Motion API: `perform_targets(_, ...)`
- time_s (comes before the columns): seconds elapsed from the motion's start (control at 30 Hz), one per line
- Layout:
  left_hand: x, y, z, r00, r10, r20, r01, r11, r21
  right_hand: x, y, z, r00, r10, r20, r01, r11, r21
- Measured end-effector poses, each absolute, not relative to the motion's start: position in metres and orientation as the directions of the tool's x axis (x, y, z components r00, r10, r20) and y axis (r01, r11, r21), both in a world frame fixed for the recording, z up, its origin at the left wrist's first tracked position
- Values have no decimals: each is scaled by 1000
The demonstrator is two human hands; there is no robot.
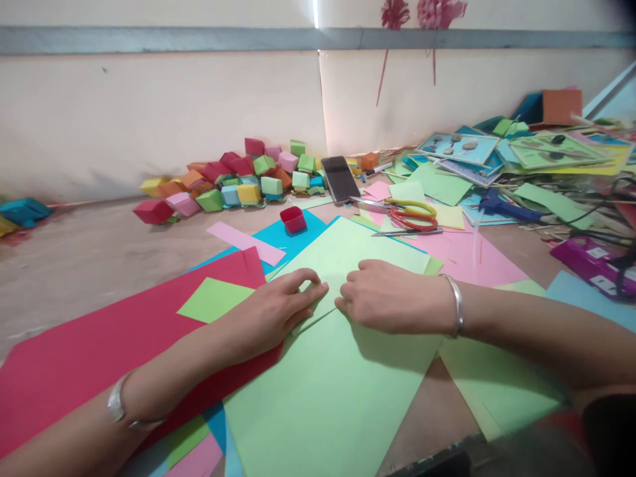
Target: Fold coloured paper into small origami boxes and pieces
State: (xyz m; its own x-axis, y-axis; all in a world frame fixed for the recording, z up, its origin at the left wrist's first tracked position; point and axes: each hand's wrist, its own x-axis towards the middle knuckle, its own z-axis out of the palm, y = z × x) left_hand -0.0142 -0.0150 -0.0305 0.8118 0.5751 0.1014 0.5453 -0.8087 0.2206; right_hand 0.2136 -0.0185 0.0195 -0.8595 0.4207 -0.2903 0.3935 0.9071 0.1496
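A large light green sheet of paper (328,397) lies in front of me, with a raised edge or fold line crossing it under my hands. On its left side my left hand (283,301) has fingers curled, thumb and fingertips closed at that edge. Just to the right, my right hand (387,297) is closed in a fist-like grip, its fingertips pressing the paper by the same line. A small gap separates the two hands. The paper directly under the fingers is hidden.
Red paper (114,338) and a green piece (213,299) lie left. Beyond are a small red paper box (293,220), scissors (412,215), a phone (339,179) and a pile of coloured paper boxes (248,192). A glue gun (509,207) lies right.
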Motion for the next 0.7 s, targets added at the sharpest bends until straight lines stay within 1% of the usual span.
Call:
perform_targets(0.1, -15, -15, -31, 810, 579, 96, 548, -805, 230, 212, -37, 23, -838, 440, -323, 425, 897, 122)
perform_targets(0.17, -16, -14, -31, 811, 575, 106, 543, -808, 230, 210, -46, 22, -830, 482, -282, 464, 876, 130)
perform_targets(0.23, -16, -14, -32, 810, 575, 113, 543, -809, 226, 208, -51, 18, -816, 538, -211, 514, 842, 162)
perform_targets(0.3, -16, -14, -32, 810, 575, 115, 543, -809, 223, 205, -54, 12, -792, 584, -180, 558, 811, 177)
perform_targets(0.37, -16, -15, -32, 809, 577, 115, 543, -808, 228, 203, -54, 8, -753, 625, -207, 603, 781, 165)
perform_targets(0.43, -16, -15, -32, 807, 581, 110, 547, -804, 234, 201, -53, 6, -686, 669, -285, 655, 739, 158)
perform_targets(0.5, -16, -15, -33, 801, 591, 95, 558, -795, 236, 201, -51, 8, -596, 712, -371, 704, 685, 184)
perform_targets(0.57, -17, -14, -33, 797, 598, 79, 568, -789, 235, 201, -51, 10, -511, 748, -423, 740, 633, 227)
perform_targets(0.63, -17, -14, -34, 796, 600, 79, 570, -787, 236, 202, -53, 13, -455, 789, -413, 767, 583, 268)
perform_targets(0.7, -17, -14, -33, 799, 593, 98, 560, -793, 240, 202, -58, 13, -475, 821, -318, 769, 562, 304)
